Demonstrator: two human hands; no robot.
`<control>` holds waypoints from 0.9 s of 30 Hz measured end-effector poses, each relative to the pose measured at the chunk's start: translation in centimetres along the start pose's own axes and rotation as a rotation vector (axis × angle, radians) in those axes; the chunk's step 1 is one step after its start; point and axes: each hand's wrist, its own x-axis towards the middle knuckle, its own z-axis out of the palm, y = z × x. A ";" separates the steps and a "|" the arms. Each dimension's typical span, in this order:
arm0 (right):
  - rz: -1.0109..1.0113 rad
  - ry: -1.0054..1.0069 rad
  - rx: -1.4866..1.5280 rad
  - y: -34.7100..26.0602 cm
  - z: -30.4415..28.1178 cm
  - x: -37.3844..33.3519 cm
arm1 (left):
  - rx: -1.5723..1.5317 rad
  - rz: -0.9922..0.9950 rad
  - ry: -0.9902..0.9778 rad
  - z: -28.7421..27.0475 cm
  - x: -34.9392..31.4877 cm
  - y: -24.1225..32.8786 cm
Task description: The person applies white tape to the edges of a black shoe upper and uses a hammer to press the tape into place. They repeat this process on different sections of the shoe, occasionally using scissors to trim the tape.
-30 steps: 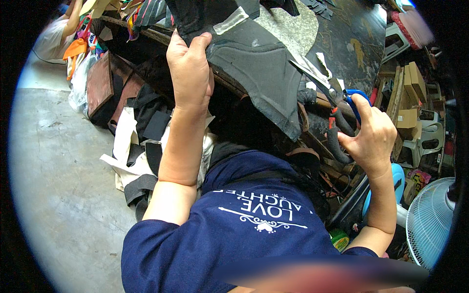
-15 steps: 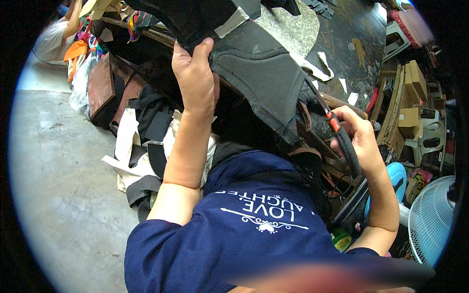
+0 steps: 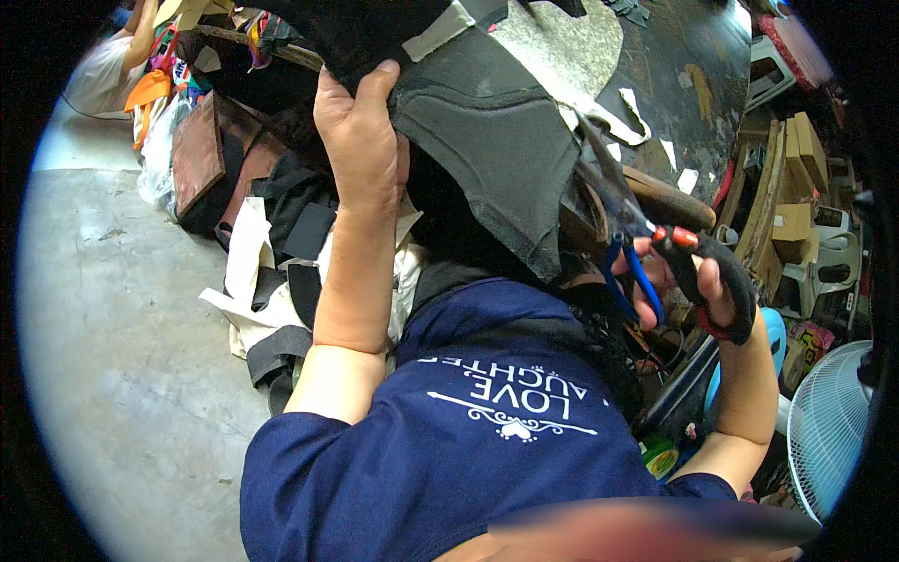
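A black moulded sheet of padded material (image 3: 496,155), with raised curved ridges, hangs over the near edge of the dark table. My left hand (image 3: 361,140) is closed on its left side, thumb on top. A pale strip (image 3: 438,31) lies across the sheet's upper part. In my right hand (image 3: 716,295) are scissors (image 3: 623,197), with one blue handle loop and one wrapped in black with a red band. The blades are spread and point up-left, near the sheet's right edge. Where the blade tips end is blurred.
On the dark table (image 3: 693,56) lie a speckled grey sheet (image 3: 562,42) and white scraps. Black and white cloth offcuts (image 3: 267,290) heap at my left. A fan (image 3: 829,431) and cardboard boxes (image 3: 794,229) stand at right. Another person's arm (image 3: 140,33) shows at far left.
The scissors have swung and opened, so the blue handle and both blades now show. My right hand has shifted slightly right and its fingers have spread. My left hand and the sheet moved slightly left.
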 end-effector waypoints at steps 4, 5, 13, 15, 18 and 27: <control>-0.033 0.186 0.012 0.7 0.5 0.5 | 0.013 -0.018 -0.041 0.6 -0.7 -0.2; -0.063 0.166 -0.027 0.7 0.5 0.7 | 0.030 -0.009 -0.032 0.6 -0.8 -0.2; -0.053 0.130 -0.127 0.8 0.7 1.2 | 0.075 0.101 -0.026 0.3 -0.7 -0.8; -0.053 0.184 -0.141 1.2 0.9 1.1 | 0.068 0.100 -0.016 0.1 -0.7 -1.0; -0.071 0.198 -0.096 1.5 0.8 1.3 | 0.033 0.020 0.017 -0.4 -0.7 -1.3; -0.093 0.300 -0.086 1.2 1.6 1.9 | -0.051 -0.215 0.067 -1.1 -1.0 -0.7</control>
